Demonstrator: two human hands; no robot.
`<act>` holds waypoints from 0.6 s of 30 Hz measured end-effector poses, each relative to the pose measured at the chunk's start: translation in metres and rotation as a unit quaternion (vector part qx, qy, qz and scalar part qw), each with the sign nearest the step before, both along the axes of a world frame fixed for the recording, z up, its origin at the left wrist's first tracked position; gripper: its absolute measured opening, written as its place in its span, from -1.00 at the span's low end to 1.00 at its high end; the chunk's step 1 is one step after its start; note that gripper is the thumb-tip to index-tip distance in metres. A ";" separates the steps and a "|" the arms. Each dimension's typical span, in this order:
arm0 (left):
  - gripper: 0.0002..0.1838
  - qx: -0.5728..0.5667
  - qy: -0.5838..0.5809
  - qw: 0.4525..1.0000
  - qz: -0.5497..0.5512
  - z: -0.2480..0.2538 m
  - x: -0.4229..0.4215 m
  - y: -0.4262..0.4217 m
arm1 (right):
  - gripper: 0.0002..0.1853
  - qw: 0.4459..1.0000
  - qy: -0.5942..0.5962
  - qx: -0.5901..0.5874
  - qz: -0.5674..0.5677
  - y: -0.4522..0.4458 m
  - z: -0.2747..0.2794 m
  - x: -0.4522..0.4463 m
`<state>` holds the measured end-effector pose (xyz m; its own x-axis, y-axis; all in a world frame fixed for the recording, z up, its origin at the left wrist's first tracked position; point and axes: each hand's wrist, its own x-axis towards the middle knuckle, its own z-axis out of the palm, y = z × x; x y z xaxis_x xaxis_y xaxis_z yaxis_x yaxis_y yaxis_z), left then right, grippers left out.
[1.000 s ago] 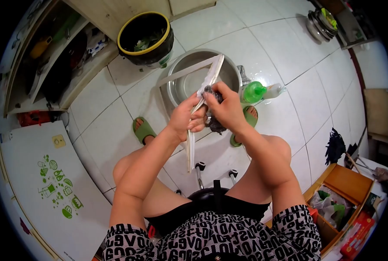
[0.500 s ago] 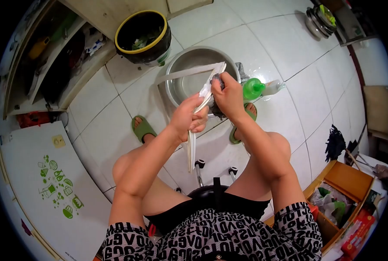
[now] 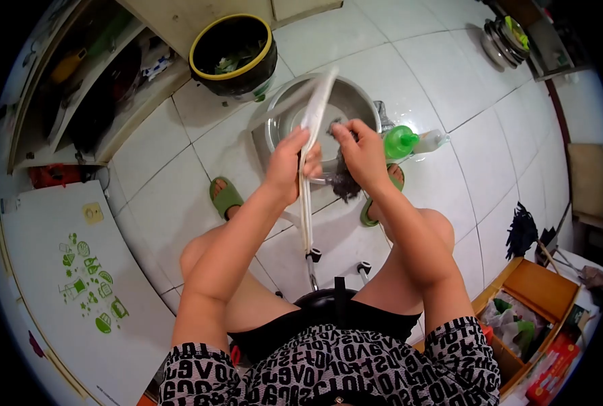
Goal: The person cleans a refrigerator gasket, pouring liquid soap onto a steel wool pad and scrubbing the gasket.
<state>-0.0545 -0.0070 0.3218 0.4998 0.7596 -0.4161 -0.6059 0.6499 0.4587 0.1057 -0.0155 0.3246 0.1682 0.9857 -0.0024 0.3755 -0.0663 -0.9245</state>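
Note:
My left hand point(image 3: 291, 162) is closed around a long white strip frame point(image 3: 320, 101), held on edge above a round metal basin point(image 3: 368, 100). One side of the frame slants away to the left across the basin; its lower end reaches down between my knees. My right hand point(image 3: 365, 157) is pinched on a crumpled dark grey cloth point(image 3: 345, 181), which hangs below the fingers by the basin's near rim. A gap separates this hand from the frame. What lies in the basin is partly hidden by my hands and the frame.
Right of the basin are a green bottle point(image 3: 401, 141) and a clear bottle point(image 3: 431, 140) on wet tiles. A yellow-rimmed bin point(image 3: 268, 68) stands behind. Open shelves and a white fridge-like panel point(image 3: 37, 271) line the left; a wooden box point(image 3: 542, 281) is at lower right.
My right hand and the grey cloth have come off the frame and moved slightly right and down. The frame has turned more upright in my left hand.

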 end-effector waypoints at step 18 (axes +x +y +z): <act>-0.52 0.084 0.225 0.968 -0.071 -0.012 0.016 -0.021 | -0.62 0.996 -0.003 -0.022 0.081 -0.006 -0.004 -0.002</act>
<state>-0.0383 -0.0276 0.3095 0.4007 0.7726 -0.4925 -0.2303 0.6052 0.7620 0.1041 -0.0218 0.3204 0.0075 0.9989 -0.0456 0.3893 -0.0449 -0.9200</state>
